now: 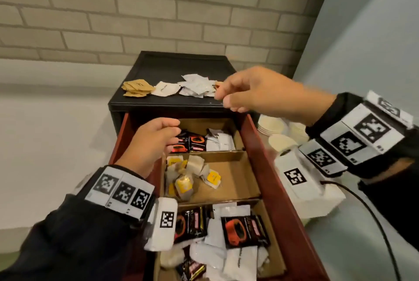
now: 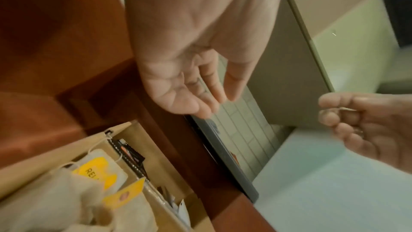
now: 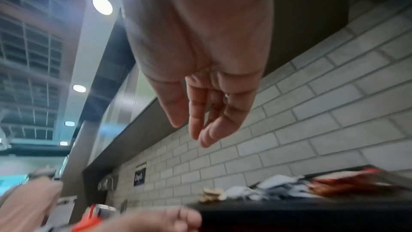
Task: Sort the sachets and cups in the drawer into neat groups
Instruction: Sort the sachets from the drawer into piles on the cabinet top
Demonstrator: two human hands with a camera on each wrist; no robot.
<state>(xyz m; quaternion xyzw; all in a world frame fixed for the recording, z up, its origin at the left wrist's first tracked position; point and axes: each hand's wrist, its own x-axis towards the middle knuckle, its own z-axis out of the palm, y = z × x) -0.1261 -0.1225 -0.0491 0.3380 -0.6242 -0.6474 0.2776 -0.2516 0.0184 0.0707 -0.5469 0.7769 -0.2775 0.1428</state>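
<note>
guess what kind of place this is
Probably an office or café drinks corner: an open drawer of tea bags and coffee sachets, with paper cups stacked beside it.

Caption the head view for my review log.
Left hand reaches into red-brown wooden drawer; right hand hovers over white paper sachets.

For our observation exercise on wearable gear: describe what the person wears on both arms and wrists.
Both arms are in black sleeves. The left wrist carries a white band with three square black-and-white coded markers and a white box beneath bearing another. The right wrist has similar marker panels and a white box, with a black cable trailing from it. The hands themselves are bare.
</note>
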